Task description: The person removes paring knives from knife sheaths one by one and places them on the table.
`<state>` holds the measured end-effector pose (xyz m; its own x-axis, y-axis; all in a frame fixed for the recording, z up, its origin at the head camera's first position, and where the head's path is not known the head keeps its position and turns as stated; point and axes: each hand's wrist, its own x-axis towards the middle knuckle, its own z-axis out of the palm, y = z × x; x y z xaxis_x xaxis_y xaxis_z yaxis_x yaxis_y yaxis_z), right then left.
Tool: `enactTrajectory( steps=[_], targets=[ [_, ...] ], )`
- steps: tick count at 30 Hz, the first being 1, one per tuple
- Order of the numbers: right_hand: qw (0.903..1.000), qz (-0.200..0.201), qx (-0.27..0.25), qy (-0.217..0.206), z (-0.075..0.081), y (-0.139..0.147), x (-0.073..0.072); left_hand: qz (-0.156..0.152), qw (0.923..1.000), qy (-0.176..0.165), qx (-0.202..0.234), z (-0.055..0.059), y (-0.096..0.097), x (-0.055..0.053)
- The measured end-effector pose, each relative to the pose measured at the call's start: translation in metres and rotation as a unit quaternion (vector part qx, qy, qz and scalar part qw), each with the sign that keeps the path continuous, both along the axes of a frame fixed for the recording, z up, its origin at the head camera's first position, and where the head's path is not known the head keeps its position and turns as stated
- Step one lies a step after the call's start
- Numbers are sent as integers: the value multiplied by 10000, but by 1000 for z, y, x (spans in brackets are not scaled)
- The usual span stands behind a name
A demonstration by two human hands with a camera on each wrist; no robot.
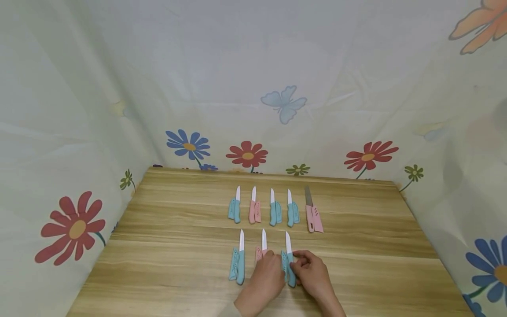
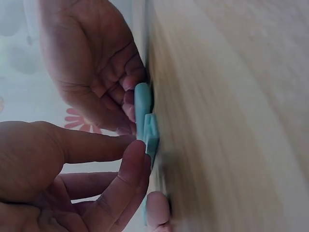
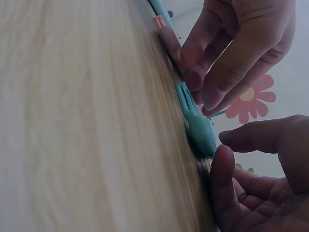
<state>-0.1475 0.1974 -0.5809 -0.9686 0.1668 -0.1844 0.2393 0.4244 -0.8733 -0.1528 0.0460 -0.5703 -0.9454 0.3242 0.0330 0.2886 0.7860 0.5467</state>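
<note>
In the head view my left hand [image 1: 265, 275] covers part of a blue knife sheath [image 1: 284, 264], its thumb and fingertips pinching it close over the table. My right hand [image 1: 314, 273] is on the other side of the blue-handled paring knife [image 1: 291, 270], fingertips right at the handle's edge. This knife lies with its white blade pointing away from me, sheath along its left side. A pink-handled paring knife [image 1: 264, 237] and its pink sheath [image 1: 259, 254] are partly hidden by my left hand. Both wrist views show the fingertips bunched around the blue sheath [image 3: 183, 99] and handle [image 3: 202, 135].
Left of my hands lies another blue knife [image 1: 240, 264] with its sheath [image 1: 233, 264]. Farther back, a row of several knives with sheaths spans the table, ending at a grey-bladed pink knife [image 1: 309, 207]. Flowered cloth [image 1: 253, 66] encloses the wooden table [image 1: 178, 246].
</note>
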Motion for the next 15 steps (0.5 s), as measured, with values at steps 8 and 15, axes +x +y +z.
enactTrajectory(
  steps=[8,15],
  targets=[
    [9992,-208,-293,-158,0,1,-2,241,9982,54,544,11,-9,-2],
    [9978,-261,-547,-281,4,3,-3,399,9942,35,1000,18,-20,-10]
  ],
)
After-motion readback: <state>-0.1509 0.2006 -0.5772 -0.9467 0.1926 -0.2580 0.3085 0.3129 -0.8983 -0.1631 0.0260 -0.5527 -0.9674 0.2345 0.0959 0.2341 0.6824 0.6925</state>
